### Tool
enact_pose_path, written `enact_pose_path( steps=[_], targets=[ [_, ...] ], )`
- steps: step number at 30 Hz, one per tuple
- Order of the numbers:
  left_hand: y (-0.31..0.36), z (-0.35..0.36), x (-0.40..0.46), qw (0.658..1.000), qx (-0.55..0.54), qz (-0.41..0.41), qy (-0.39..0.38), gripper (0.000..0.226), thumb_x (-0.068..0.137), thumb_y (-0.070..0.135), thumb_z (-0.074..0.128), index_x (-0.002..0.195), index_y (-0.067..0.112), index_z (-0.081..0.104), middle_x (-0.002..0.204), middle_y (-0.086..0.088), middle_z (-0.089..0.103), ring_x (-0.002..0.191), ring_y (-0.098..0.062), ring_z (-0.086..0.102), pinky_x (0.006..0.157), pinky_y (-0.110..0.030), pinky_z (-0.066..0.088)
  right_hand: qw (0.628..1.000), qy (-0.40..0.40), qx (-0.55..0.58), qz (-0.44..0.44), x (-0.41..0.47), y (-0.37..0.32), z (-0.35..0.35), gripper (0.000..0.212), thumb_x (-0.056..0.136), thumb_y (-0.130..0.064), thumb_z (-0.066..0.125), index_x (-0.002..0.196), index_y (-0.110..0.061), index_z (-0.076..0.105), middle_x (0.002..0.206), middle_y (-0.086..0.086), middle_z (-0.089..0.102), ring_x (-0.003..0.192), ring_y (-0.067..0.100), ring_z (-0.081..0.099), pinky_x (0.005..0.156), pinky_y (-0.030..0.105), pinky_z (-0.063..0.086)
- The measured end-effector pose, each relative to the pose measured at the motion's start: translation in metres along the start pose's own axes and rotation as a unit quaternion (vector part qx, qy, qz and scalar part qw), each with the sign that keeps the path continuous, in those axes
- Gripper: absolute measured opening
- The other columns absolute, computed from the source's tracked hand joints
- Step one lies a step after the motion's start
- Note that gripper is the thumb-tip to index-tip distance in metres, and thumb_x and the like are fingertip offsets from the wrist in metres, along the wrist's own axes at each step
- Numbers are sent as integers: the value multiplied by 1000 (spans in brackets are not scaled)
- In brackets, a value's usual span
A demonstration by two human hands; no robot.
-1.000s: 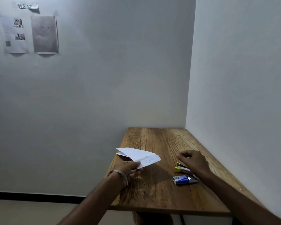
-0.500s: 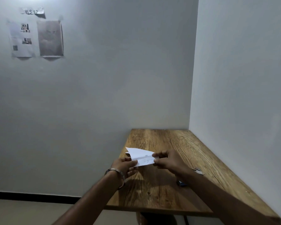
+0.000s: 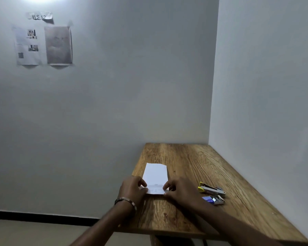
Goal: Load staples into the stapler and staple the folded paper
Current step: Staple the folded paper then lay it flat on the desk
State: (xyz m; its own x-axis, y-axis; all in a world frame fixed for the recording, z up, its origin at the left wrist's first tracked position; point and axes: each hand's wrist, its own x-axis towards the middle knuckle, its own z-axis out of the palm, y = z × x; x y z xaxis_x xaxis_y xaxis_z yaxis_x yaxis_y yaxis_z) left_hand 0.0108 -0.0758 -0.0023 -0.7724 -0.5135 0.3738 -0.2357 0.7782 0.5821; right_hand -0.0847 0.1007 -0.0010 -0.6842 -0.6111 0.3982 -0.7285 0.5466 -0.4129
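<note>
Pale grey walls (image 3: pixel 132 86) meeting in a corner, black skirting strip (image 3: pixel 43 217) along the foot at 8 o'clock. Wooden worktop (image 3: pixel 194 162) pushed into that corner, grain running away from the viewer. Up at 10 o'clock on the left wall, two taped printed sheets (image 3: pixel 43 46) under a small label (image 3: pixel 40 16) reading "WS 12". Both forearms reaching in from 6 o'clock, a metal bracelet (image 3: pixel 126 201) on the left wrist. Folded paper (image 3: pixel 156 174), white, lying flat near the left edge of the worktop, long side pointing toward 12 o'clock, faint print near its close end. Left hand (image 3: pixel 132 189) at the paper's near left corner, fingers curled, thumb and fingertips pinching the edge. Right hand (image 3: pixel 180 191) at the near right corner, fingers likewise curled and pinching the paper's edge against the wood. Stapler (image 3: pixel 212 189), yellow and grey, lying on the worktop at 3 o'clock from the right hand, close to it but not touching, seemingly hinged open though too small to be sure. Blue staple box (image 3: pixel 212 200) just on the near side of the stapler, at about 4 o'clock from the right hand, with a silvery open end.
</note>
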Motion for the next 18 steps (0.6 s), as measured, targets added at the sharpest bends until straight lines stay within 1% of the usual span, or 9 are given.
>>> enact_pose_path(
  steps=[2, 4, 6, 7, 10, 12, 15, 16, 18],
  targets=[
    [-2, 3, 0, 999, 39, 29, -8, 5, 83, 29, 72, 87, 29, 70, 99, 9, 58, 85, -7, 52, 70, -18, 41, 1000, -12, -10, 4, -2, 1, 4, 20, 84, -36, 75, 103, -28, 77, 104, -9, 75, 85, 0, 64, 75, 15, 51],
    [-4, 4, 0, 997, 68, 46, -14, 5, 84, 30, 71, 89, 28, 71, 103, 8, 60, 88, -9, 54, 75, -19, 46, 1000, -11, -23, -6, -3, 2, 7, 20, 86, -35, 74, 104, -27, 77, 105, -9, 75, 81, -2, 60, 67, 7, 40],
    [-7, 4, -1, 992, 102, 71, -21, 8, 86, 32, 69, 92, 28, 73, 106, 7, 61, 94, -11, 57, 79, -22, 50, 999, -6, -36, -20, -4, 3, 8, 20, 88, -36, 71, 105, -27, 78, 107, -9, 75, 84, -3, 59, 65, 7, 33],
    [-8, 5, -2, 990, 113, 87, -22, 10, 87, 32, 68, 94, 27, 73, 107, 7, 62, 95, -11, 58, 80, -21, 50, 999, -4, -40, -26, -4, 4, 8, 20, 89, -36, 70, 106, -27, 78, 109, -9, 75, 88, -1, 61, 67, 9, 34],
    [-11, 6, -3, 984, 126, 121, -21, 15, 91, 31, 63, 99, 24, 74, 108, 6, 64, 95, -10, 59, 81, -21, 51, 997, -3, -63, -47, -4, 4, 9, 22, 92, -34, 66, 110, -25, 76, 115, -9, 72, 101, 6, 63, 79, 17, 42],
    [-12, 6, -4, 980, 136, 142, -29, 20, 94, 29, 58, 104, 22, 73, 110, 4, 67, 96, -11, 61, 79, -20, 50, 994, -11, -88, -70, -5, 4, 10, 25, 95, -33, 62, 114, -23, 75, 117, -7, 70, 102, 9, 62, 83, 21, 46],
    [-13, 7, -7, 973, 159, 163, -43, 26, 98, 29, 50, 111, 22, 72, 112, 3, 68, 95, -12, 63, 74, -17, 45, 986, -38, -123, -106, -8, 7, 9, 32, 98, -36, 51, 115, -20, 74, 113, -4, 71, 100, 12, 62, 84, 29, 48],
    [-14, 8, -8, 970, 172, 167, -46, 28, 98, 30, 48, 111, 22, 72, 112, 3, 68, 95, -13, 64, 74, -19, 48, 983, -46, -136, -113, -9, 8, 8, 35, 99, -37, 47, 114, -20, 73, 112, -4, 71, 100, 13, 61, 85, 32, 48],
    [-15, 8, -8, 964, 196, 169, -58, 31, 99, 33, 45, 111, 22, 71, 112, 3, 69, 94, -15, 65, 80, -27, 54, 977, -58, -163, -123, -8, 10, 7, 39, 99, -38, 41, 114, -18, 72, 113, -3, 71, 102, 14, 61, 88, 35, 48]
  ],
)
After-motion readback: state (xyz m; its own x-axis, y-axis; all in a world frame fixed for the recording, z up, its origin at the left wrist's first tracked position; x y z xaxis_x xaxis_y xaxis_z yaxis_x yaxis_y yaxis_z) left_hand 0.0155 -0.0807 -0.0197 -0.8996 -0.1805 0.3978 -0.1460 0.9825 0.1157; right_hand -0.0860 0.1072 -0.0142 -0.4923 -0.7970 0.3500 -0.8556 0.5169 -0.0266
